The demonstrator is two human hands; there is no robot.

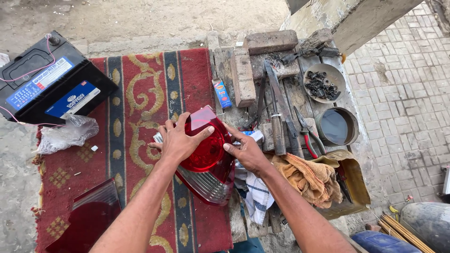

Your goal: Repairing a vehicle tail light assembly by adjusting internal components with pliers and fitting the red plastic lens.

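Both hands, left hand (180, 140) and right hand (246, 152), clasp the red tail lamp (208, 157) with fingers spread around it; it overhangs the worktop (281, 93) edge, so a loosened hold could drop and crack it.

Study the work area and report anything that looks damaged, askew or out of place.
A loose red lens piece lies apart on the rug, away from the tail light that the left hand and right hand hold. Crumpled clear plastic sits by the car battery.

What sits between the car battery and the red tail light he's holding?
In the head view, a crumpled clear plastic bag lies just right of the car battery. Beyond it is only bare patterned red rug up to the red tail light.
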